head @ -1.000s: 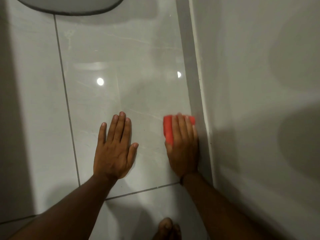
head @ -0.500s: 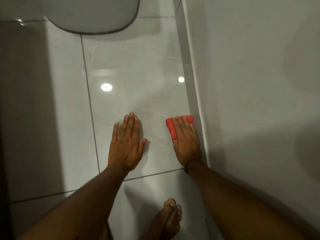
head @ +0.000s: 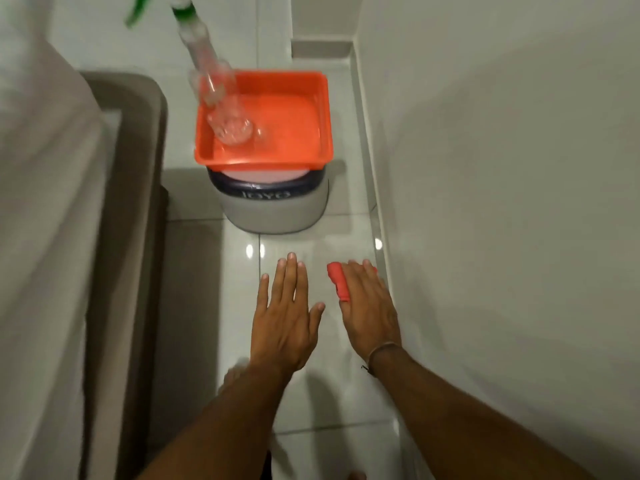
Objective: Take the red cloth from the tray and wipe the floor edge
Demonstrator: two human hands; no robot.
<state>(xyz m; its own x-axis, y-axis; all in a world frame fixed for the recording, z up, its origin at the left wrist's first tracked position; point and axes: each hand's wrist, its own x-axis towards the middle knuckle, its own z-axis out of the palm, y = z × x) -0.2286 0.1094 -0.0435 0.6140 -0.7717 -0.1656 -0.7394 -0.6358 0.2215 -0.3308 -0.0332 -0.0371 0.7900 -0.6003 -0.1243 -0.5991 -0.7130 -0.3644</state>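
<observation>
The red cloth (head: 338, 282) lies folded on the glossy floor tile, pressed flat under the fingers of my right hand (head: 369, 301), close to the floor edge (head: 381, 258) where the tile meets the right wall. Only the cloth's left side and a sliver on the right show past my fingers. My left hand (head: 285, 315) rests flat on the tile to the left, fingers spread, holding nothing. The orange tray (head: 311, 98) stands farther ahead on a grey stool (head: 277, 209).
A clear spray bottle (head: 221, 98) with a green top stands in the tray's left side. A bed with a brown frame (head: 138, 202) and white bedding fills the left. The white wall (head: 502, 202) runs along the right. A narrow strip of tile lies between them.
The view has lifted, bringing the tray, stool and bed into sight. Both hands stay flat on the tile, the right one still pressing the cloth along the wall edge.
</observation>
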